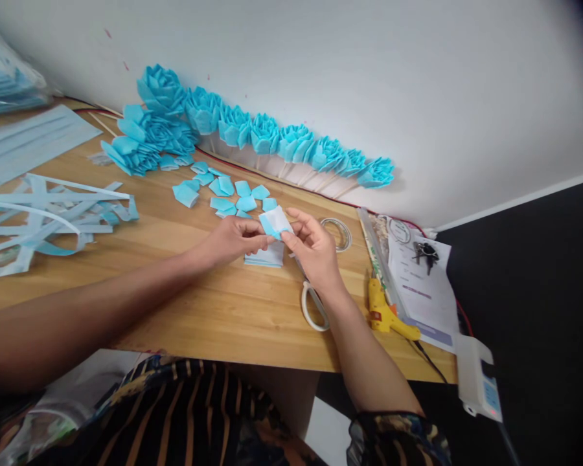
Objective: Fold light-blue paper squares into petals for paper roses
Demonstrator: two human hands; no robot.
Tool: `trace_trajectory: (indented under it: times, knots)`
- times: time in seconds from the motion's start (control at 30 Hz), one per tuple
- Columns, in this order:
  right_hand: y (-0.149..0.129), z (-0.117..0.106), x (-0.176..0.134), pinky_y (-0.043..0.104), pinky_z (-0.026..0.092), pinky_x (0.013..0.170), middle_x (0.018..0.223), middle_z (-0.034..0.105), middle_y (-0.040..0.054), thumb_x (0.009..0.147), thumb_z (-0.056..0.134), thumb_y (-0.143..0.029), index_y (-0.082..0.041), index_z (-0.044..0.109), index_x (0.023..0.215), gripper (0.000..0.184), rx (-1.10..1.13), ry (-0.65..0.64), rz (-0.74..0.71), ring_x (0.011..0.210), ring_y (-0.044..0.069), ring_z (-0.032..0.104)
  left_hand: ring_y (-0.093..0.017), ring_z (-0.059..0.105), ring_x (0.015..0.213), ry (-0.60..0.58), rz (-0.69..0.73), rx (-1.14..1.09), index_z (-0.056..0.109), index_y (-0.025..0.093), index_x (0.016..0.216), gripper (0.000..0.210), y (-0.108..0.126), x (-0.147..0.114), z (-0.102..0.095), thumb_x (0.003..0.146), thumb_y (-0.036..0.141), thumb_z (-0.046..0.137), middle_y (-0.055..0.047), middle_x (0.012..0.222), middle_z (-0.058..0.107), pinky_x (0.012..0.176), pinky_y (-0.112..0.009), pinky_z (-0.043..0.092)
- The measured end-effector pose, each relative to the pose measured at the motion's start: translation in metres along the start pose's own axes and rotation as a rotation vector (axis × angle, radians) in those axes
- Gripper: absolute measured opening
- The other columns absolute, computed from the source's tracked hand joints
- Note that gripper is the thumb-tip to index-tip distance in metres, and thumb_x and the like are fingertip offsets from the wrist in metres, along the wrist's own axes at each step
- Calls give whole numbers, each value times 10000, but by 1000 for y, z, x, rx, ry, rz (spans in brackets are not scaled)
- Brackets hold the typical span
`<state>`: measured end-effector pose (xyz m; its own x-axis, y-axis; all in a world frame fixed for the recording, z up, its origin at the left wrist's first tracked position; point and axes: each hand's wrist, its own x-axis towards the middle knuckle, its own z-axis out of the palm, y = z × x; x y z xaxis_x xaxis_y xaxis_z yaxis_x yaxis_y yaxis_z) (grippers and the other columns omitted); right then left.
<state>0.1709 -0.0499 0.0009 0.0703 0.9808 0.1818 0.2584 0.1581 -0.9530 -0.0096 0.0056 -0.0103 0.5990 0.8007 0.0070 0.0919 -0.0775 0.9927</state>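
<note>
Between both hands is a small piece of blue and white fabric (pixel 275 222), with a blue strip showing along its lower left edge. My left hand (pixel 240 237) pinches its left side, and my right hand (pixel 313 243) grips its right side with thumb and fingers. Below them on the table lies a stack of pale cut pieces (pixel 263 255). White-handled scissors (pixel 315 307) rest partly under my right wrist. Beyond my hands, several blue petal pieces (pixel 243 189) are scattered about.
Blue fabric flowers (pixel 265 134) on sticks lean along the wall, with more piled at left. Cut strips (pixel 39 220) and a flat mask sheet (pixel 39 139) lie left. At right are a tape roll (pixel 346 234), yellow glue gun (pixel 379 309), papers (pixel 418 285) and keys (pixel 427 254).
</note>
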Motion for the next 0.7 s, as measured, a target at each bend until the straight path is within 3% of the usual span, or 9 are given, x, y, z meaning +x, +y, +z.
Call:
trace_trajectory:
  times: [0.27,0.53,0.7]
  knots:
    - [2,4,-2,272,494,662,820,642,-11,812,646,-346,-233,585,1191,400,32,-112,13,717,131,573,-90,511,557,128,18,-98,656,152,730,234,7,-2,-1,769,382,670,6,630,605,547,-205,429]
    - [6,7,-2,287,510,667,813,654,-13,774,704,-362,-254,565,1151,416,49,-78,17,708,141,589,-90,519,551,70,2,-118,662,148,699,236,4,-1,0,779,369,674,9,591,601,550,-205,426]
    - [0,4,-2,266,515,666,833,672,-6,782,705,-404,-220,621,1028,318,51,-78,27,719,128,603,-92,515,539,34,-11,-100,637,151,630,237,5,0,-1,778,333,665,14,548,575,550,-208,419]
